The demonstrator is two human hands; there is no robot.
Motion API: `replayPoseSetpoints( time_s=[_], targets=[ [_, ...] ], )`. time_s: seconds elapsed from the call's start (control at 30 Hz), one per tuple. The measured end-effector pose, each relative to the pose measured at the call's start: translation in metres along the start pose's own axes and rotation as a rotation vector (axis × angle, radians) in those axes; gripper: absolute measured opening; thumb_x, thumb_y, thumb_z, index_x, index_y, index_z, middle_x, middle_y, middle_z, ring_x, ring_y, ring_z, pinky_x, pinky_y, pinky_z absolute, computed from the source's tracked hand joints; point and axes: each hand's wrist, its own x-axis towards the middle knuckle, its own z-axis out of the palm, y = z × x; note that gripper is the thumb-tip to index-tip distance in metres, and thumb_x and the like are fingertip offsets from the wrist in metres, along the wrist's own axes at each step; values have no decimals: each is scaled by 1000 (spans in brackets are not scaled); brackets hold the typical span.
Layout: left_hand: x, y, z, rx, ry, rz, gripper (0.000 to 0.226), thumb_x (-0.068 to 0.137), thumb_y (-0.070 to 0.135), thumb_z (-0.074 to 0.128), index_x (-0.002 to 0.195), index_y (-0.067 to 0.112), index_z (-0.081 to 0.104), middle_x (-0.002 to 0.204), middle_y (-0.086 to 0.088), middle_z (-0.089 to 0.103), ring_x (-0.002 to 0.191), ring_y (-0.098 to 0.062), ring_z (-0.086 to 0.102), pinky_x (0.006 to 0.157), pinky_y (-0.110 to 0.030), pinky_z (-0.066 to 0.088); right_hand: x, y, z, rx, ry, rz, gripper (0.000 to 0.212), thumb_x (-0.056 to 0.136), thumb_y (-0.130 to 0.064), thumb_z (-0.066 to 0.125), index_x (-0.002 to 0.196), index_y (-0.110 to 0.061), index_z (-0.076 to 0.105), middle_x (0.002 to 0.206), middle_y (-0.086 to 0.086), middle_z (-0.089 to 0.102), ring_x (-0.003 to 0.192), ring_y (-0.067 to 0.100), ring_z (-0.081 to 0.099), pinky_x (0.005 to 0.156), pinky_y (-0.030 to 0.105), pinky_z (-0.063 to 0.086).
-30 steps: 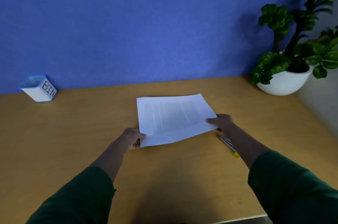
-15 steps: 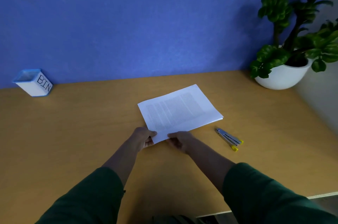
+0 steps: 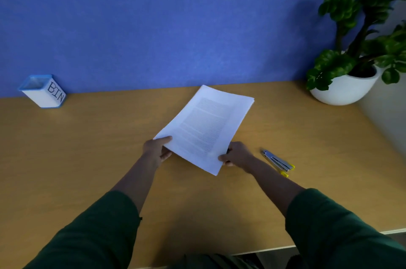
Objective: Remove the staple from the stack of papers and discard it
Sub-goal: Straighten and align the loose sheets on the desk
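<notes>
A white stack of printed papers [image 3: 206,128] lies slanted in the middle of the wooden desk [image 3: 87,147], its long side running away from me. My left hand [image 3: 156,149] grips its near left corner, thumb on top. My right hand [image 3: 238,156] pinches the near right edge. I cannot make out the staple. A silver staple remover with yellow tips [image 3: 277,162] rests on the desk just right of my right hand. A small white box with a blue rim, labelled BIN [image 3: 44,90], stands at the far left against the wall.
A potted green plant in a white bowl [image 3: 347,84] occupies the far right corner. A blue wall [image 3: 175,22] closes off the back of the desk. The desk's front edge runs close to my body.
Both hands have turned the paper stack from lying crosswise to pointing away from me. My right hand shifted from the near edge's middle to the near right side.
</notes>
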Motion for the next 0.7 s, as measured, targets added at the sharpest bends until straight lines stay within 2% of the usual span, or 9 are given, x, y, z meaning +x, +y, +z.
replayPoseSetpoints(
  time_s=[0.1,0.17,0.23,0.33,0.43,0.57,0.63,0.7],
  targets=[
    [4,9,-13,96,-160,-58,39,76,17,75,109,4,61,109,-12,64,99,-28,61,76,-40,52,-1,1,-18,-183,-20,-72,25,76,0,68,101,4,65,92,19,70,76,25,66,73,35,57],
    [5,14,-18,234,-294,-56,39,76,22,75,110,6,65,115,-12,66,105,-31,62,89,-42,51,0,0,-24,-308,-8,-125,24,77,-4,67,101,-3,68,91,11,71,79,23,65,69,30,53],
    [4,17,-17,360,-366,21,39,75,20,76,111,9,66,116,-10,67,108,-30,62,98,-45,47,1,1,-29,-370,36,-177,26,78,-9,66,103,-12,69,91,3,69,82,19,62,68,25,47],
    [-3,22,-5,338,-419,148,34,71,12,78,104,12,70,112,-11,69,100,-28,66,90,-43,51,2,2,-33,-434,147,-274,13,81,-17,64,92,-13,69,80,0,67,78,22,62,61,27,45],
    [-7,29,6,215,-380,329,25,70,6,77,94,13,71,103,-8,71,85,-19,70,77,-35,54,3,1,-33,-519,306,-360,15,84,-23,62,88,-9,69,82,8,72,76,27,64,62,34,51],
    [-17,38,11,254,-342,535,25,68,6,80,86,21,72,86,8,75,77,-7,72,67,-22,55,2,-3,-31,-402,470,-406,11,80,-20,66,78,-9,69,74,8,73,71,27,65,60,35,53],
    [-21,41,12,265,-320,562,25,68,8,80,89,18,71,89,4,74,80,-11,71,67,-23,54,3,-5,-31,-335,506,-379,16,76,-18,69,63,-15,61,58,-3,66,60,24,59,50,27,45],
    [-23,37,11,288,-305,565,29,69,8,79,96,10,69,94,-4,71,83,-18,69,70,-27,53,5,-2,-29,-338,520,-340,36,74,-18,72,51,-22,44,45,-13,47,53,19,47,42,21,31]
  ],
)
